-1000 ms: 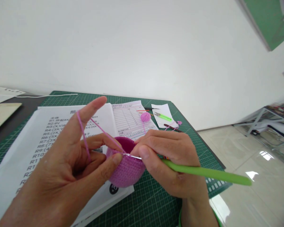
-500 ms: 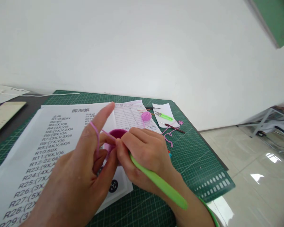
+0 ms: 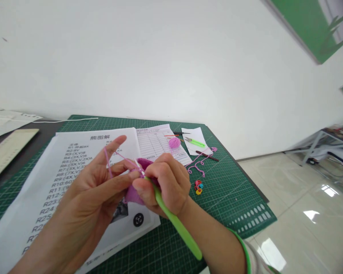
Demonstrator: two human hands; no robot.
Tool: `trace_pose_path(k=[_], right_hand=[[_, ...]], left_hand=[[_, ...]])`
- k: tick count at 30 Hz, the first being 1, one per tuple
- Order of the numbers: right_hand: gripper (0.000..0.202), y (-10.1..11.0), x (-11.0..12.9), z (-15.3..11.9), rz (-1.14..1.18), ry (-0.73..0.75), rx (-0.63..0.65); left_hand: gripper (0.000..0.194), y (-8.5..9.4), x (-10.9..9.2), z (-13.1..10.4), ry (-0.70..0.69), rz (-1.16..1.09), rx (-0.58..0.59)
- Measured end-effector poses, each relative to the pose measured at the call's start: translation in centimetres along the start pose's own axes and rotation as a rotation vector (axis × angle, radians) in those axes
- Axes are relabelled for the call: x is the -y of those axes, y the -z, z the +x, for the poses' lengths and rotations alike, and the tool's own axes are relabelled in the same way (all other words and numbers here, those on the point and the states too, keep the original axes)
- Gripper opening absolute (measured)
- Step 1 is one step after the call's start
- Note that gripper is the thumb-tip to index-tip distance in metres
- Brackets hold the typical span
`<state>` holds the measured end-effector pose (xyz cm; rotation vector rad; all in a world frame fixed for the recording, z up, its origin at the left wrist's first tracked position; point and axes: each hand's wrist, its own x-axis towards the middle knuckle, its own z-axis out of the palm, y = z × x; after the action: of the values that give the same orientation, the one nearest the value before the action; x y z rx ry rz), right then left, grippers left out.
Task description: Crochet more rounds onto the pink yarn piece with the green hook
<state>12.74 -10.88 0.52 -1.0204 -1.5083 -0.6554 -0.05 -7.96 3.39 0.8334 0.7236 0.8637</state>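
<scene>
Between my hands is a purple-pink crochet piece (image 3: 134, 195), partly hidden by my fingers. My left hand (image 3: 100, 186) pinches its edge between thumb and fingers. Pink yarn (image 3: 125, 156) loops round the raised left index finger and runs down to the work. My right hand (image 3: 167, 180) is closed round a crochet hook (image 3: 175, 222) with a light green handle. The hook's pale metal tip points up and left at the edge of the piece, where the yarn meets it.
Printed pattern sheets (image 3: 71, 167) lie under my hands on a green cutting mat (image 3: 231, 190). Farther back are a pink yarn ball (image 3: 174, 142), green thread snips (image 3: 194, 142), a dark brown stick (image 3: 207, 156) and loose pink yarn (image 3: 200, 163). Colourful stitch markers (image 3: 198, 187) sit right of my hand; a ruler (image 3: 11, 150) lies left.
The hook's metal tip now shows above the piece's edge. My left index finger has tilted lower and left, and the right hand has turned. The view has shifted, revealing the stitch markers.
</scene>
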Motion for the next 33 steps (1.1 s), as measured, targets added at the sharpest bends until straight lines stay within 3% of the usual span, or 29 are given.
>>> trace_pose_path(k=[7,17,21,26,33], right_hand=[[0.022,1.5,-0.3,0.9,0.175,-0.030,0.116],[0.013,4.0,-0.3,2.2,0.204,-0.072,0.376],[0.013,4.4,-0.4,2.1,0.192,-0.080,0.390],[0.030,4.5,-0.2,2.2,0.141,-0.117,0.389],[0.036,5.0,-0.1,2.4,0.328,-0.233,0.377]], left_hand=[[0.073,0.5,-0.4,0.1,0.066,0.037,0.040],[0.072,0.5,-1.0,0.3,0.024,0.149,0.091],[0.072,0.4,-0.8,0.1,-0.036,0.198,0.081],[0.072,0.6,-0.4,0.0,-0.104,0.223,0.093],[0.069,0.2,-0.2,0.3,-0.082,0.244,0.117]])
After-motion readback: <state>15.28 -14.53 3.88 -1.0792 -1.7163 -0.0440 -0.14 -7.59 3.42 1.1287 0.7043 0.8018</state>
